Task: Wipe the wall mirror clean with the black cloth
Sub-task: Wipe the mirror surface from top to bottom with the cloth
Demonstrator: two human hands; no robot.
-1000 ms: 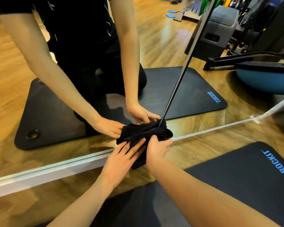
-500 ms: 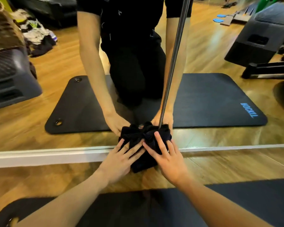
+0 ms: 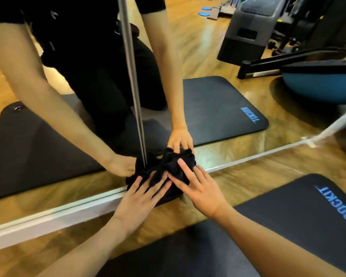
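The black cloth (image 3: pixel 171 172) is bunched up against the bottom edge of the wall mirror (image 3: pixel 218 124), just right of a vertical metal seam (image 3: pixel 135 108). My left hand (image 3: pixel 142 194) lies flat on the cloth's left part with fingers spread. My right hand (image 3: pixel 200 186) presses on its right part, fingers reaching up over the folds. Both palms push the cloth against the glass low down. The mirror reflects my arms, dark clothes and the cloth.
A white baseboard strip (image 3: pixel 64 214) runs under the mirror along the wooden floor (image 3: pixel 248 176). I kneel on a dark exercise mat (image 3: pixel 300 216) with blue lettering. Reflected in the glass are a grey box (image 3: pixel 248 31) and a blue half-ball (image 3: pixel 324 84).
The view has swung left and tilted, so the mirror's edge now slants. Both hands stay flat on the cloth; the cloth has shifted slightly right of the seam.
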